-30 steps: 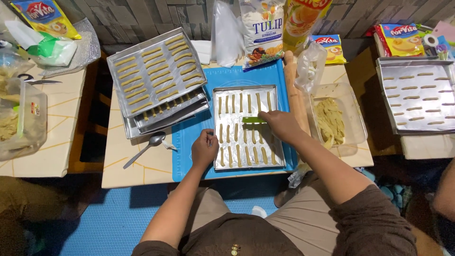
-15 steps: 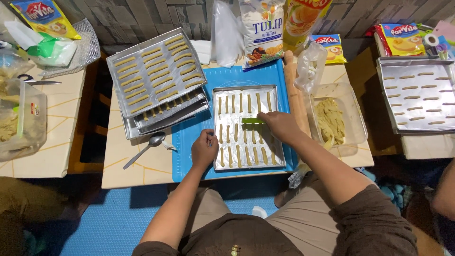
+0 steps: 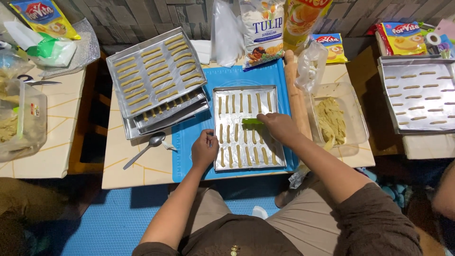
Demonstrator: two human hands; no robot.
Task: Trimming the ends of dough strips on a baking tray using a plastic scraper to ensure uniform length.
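Observation:
A metal baking tray point(image 3: 247, 89) lies on a blue mat point(image 3: 189, 137) and carries rows of thin dough sticks point(image 3: 241, 152). My right hand point(image 3: 279, 127) is over the tray's right side, shut on a small green scraper point(image 3: 252, 121) that rests among the sticks. My left hand point(image 3: 204, 149) rests on the tray's left edge, fingers curled against it; I cannot tell whether it grips the rim.
Stacked trays point(image 3: 156, 76) of dough sticks sit to the left, a spoon point(image 3: 144, 149) beside them. A rolling pin point(image 3: 296, 95) and a clear tub of dough point(image 3: 337, 121) lie to the right. Another tray point(image 3: 419, 95) is at far right. Bags stand behind.

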